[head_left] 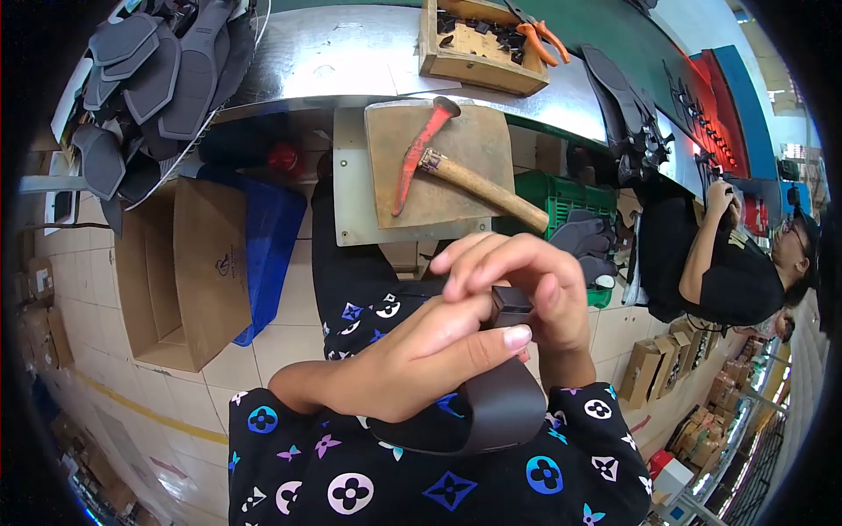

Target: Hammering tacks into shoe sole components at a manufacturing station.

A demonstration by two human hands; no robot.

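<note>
In front of my body I hold a dark brown strap (509, 408), bent into a loop, with a small box-shaped end piece (511, 302). My left hand (430, 355) is closed on it, thumb pressed along the strap below that end piece. From the other side, my right hand (548, 285) curls round the end piece, thumb and bent fingers close to it; its exact contact is partly hidden. Beyond my hands, a hammer with a red head (415, 158) and wooden handle (487, 188) lies on a worn brown pad (474, 131).
On the metal bench (324, 53) stands a wooden box (482, 74) of small black pieces, with orange-handled pliers (542, 42). Grey soles (149, 70) are heaped left. An open carton (206, 280) and green crate (561, 197) flank me. Another person (719, 254) works at right.
</note>
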